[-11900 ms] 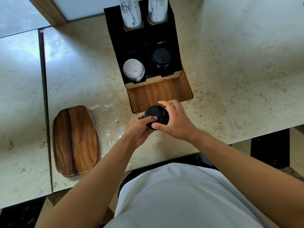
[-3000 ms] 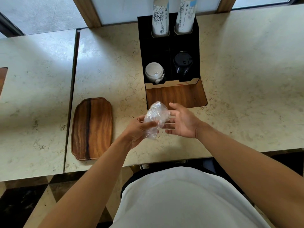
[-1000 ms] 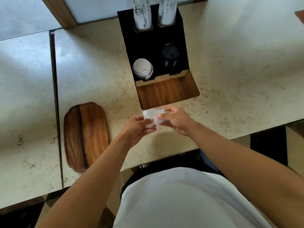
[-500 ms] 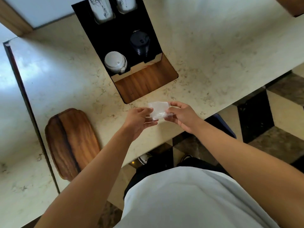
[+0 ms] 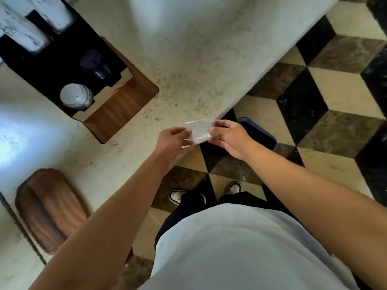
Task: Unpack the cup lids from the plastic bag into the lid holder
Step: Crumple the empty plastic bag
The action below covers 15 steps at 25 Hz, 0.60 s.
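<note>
Both hands held the bag, folded small and flat, out past the table edge over the floor. Left hand pinched its left end with fingers curled in; right hand pinched the right end between thumb and fingertips. Bag looked empty, no lid shape in it.

Lids were in the holder at 10 o'clock: black stack in the far slot, white stack in the near one. My read is the unpacking was done and only the bag was left to get rid of.

Risks from here:
- Thin slick film with only a fingertip pinch at each end. If either one slackens, the fold springs open or the bag drops, and it lands on the floor because nothing was under it.
- Frame was motion-blurred and the holder sat near the edge of view. A hand swinging back blind could clip the white stack, which stood proud of its slot and looked slightly tilted.
- Tray at 8 o'clock sat close to the table edge; an elbow could nudge it.

Can't tell whether the black stack was seated square; too blurred.
</note>
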Tool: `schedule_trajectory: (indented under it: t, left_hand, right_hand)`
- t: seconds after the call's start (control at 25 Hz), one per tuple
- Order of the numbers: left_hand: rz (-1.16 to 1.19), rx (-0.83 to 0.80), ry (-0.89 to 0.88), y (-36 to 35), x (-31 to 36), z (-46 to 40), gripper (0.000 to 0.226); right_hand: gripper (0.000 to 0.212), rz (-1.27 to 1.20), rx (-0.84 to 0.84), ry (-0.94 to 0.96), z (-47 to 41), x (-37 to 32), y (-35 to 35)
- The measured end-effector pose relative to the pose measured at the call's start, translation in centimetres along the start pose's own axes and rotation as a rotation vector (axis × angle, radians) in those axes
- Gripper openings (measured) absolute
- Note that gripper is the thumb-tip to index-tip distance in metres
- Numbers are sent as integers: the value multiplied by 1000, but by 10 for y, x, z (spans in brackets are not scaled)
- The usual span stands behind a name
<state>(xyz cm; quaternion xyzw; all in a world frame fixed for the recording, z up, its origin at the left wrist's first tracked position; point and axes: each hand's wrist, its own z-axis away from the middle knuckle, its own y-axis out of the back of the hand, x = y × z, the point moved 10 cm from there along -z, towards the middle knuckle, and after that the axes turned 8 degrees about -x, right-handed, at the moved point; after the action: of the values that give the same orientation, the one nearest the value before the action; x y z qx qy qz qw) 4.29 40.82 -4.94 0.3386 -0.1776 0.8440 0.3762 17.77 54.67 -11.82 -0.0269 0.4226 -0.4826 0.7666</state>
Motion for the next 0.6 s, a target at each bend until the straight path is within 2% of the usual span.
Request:
schedule_trajectory:
  t: [0.24, 0.48, 0.6]
  left_hand:
    - [-223, -20, -12, -99, -16, -40, 5]
    - [-388, -91, 112, -174, -72, -118, 4]
    - [-490, -153, 193, -199, -110, -160, 8]
  right_hand:
    - [27, -65, 192, -29, 28, 4, 109]
    - [23, -133, 440, -121, 25, 35, 199]
    - [23, -90, 510, -182, 9, 65, 235]
